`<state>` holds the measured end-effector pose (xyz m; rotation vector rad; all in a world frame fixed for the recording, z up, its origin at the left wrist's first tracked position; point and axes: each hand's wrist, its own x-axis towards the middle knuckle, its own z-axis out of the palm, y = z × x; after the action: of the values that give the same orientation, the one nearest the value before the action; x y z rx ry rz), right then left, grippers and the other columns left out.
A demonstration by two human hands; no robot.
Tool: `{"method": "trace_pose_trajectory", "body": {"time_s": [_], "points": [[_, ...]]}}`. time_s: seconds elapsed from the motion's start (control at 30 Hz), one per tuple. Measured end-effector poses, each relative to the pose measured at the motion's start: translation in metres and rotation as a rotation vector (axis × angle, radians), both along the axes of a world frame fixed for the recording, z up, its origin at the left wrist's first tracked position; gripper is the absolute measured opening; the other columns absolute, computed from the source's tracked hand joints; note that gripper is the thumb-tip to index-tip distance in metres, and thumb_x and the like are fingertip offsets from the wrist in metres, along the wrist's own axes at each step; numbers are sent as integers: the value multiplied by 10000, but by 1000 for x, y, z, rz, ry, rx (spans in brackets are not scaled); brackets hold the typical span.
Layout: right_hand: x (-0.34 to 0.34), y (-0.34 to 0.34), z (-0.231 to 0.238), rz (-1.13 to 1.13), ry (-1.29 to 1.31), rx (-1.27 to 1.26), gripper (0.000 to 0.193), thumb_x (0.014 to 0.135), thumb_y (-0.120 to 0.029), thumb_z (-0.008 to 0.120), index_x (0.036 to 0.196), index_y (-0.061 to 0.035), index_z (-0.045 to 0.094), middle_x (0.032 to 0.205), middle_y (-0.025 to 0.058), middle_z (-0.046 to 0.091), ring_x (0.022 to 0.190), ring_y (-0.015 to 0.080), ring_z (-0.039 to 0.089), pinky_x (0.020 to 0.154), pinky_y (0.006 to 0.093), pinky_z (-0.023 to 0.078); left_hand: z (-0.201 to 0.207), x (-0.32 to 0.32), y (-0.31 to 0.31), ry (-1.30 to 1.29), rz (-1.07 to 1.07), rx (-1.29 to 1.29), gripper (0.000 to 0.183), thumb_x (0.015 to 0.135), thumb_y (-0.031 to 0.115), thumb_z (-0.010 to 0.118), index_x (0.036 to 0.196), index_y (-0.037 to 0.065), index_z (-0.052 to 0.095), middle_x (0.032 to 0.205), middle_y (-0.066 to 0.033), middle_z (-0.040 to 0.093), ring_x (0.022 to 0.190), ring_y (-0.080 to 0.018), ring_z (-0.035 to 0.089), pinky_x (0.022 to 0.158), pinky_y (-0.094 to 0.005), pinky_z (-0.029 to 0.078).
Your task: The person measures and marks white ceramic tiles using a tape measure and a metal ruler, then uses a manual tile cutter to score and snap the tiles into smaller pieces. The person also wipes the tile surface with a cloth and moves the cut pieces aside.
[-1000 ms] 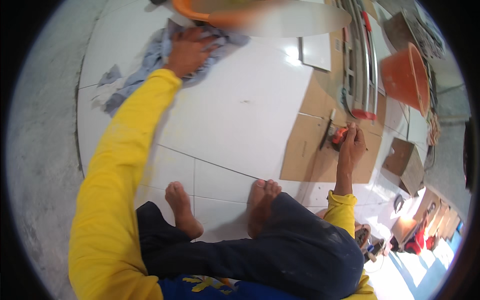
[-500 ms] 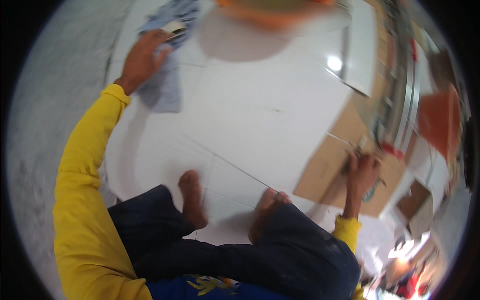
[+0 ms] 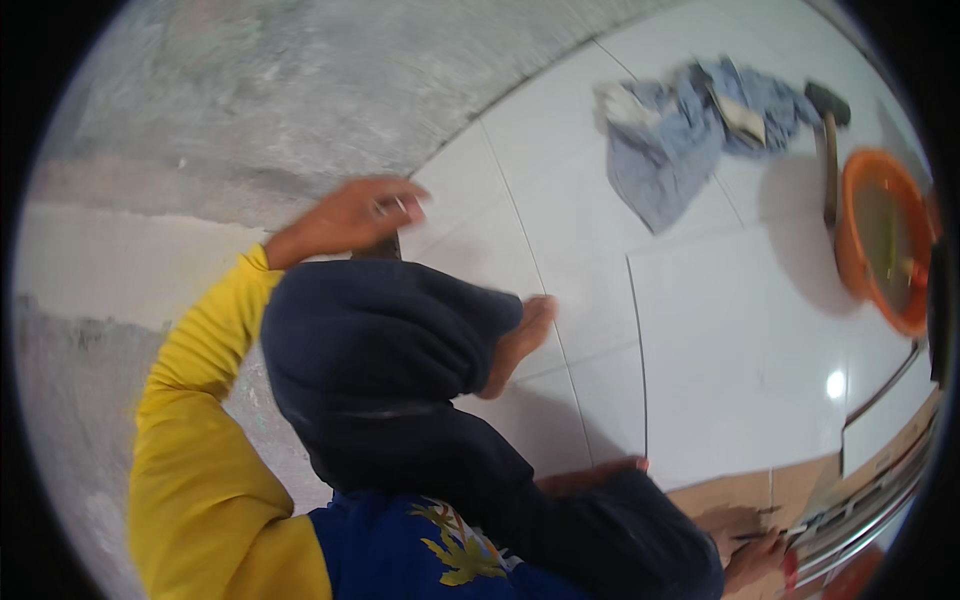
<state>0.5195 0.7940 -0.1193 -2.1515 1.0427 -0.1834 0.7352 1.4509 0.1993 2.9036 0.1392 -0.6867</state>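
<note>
My left hand [image 3: 352, 217] is raised beyond my bent left knee, over the floor's edge by the grey wall. Its fingers are curled and a little blurred, with a thin pale glint between them that I cannot make out. A dark brown piece [image 3: 380, 248] shows just below this hand, partly behind my knee. My right hand [image 3: 757, 562] is low at the right, beyond my right knee, on the brown cardboard [image 3: 728, 492]. Its fingers are bent around or against a thin dark tool [image 3: 752, 535] whose kind I cannot tell.
A grey-blue cloth [image 3: 660, 165] lies on the white tiles, with a pale block [image 3: 740, 120] on it. Near it are a mallet [image 3: 829, 150] and an orange basin [image 3: 853, 230] of murky water. A large white tile [image 3: 730, 350] lies in front. Metal rails [image 3: 870, 520] stand at lower right.
The view has swung left. My left hand has left the cloth and pale block and moved back beside my knee. My right hand is still over the cardboard.
</note>
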Motion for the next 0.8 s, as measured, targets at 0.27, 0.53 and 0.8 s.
{"method": "trace_pose_trajectory", "body": {"time_s": [0.27, 0.53, 0.8], "points": [[115, 130, 84, 296, -289, 816, 439, 1071, -411, 616, 1120, 25, 637, 788, 54, 558, 640, 147, 501, 526, 272, 380, -117, -52, 25, 262, 207, -1129, 439, 1098, 408, 610, 1297, 32, 716, 1267, -99, 730, 1187, -181, 672, 1020, -352, 535], [260, 334, 180, 898, 59, 843, 466, 1088, -428, 620, 1242, 12, 622, 799, 31, 564, 622, 117, 512, 509, 258, 406, -205, -13, 53, 541, -180, -1437, 618, 1061, 417, 681, 1528, 44, 523, 1280, -117, 664, 1147, -195, 684, 992, -361, 539], [311, 586, 130, 1347, 106, 620, 292, 1112, -296, 504, 1160, -21, 592, 995, 47, 581, 890, 125, 544, 814, 295, 479, -287, -8, 113, 579, 420, -2166, 669, 1078, 530, 596, 1573, 103, 453, 1329, -97, 618, 1167, -219, 672, 1003, -407, 545]]}}
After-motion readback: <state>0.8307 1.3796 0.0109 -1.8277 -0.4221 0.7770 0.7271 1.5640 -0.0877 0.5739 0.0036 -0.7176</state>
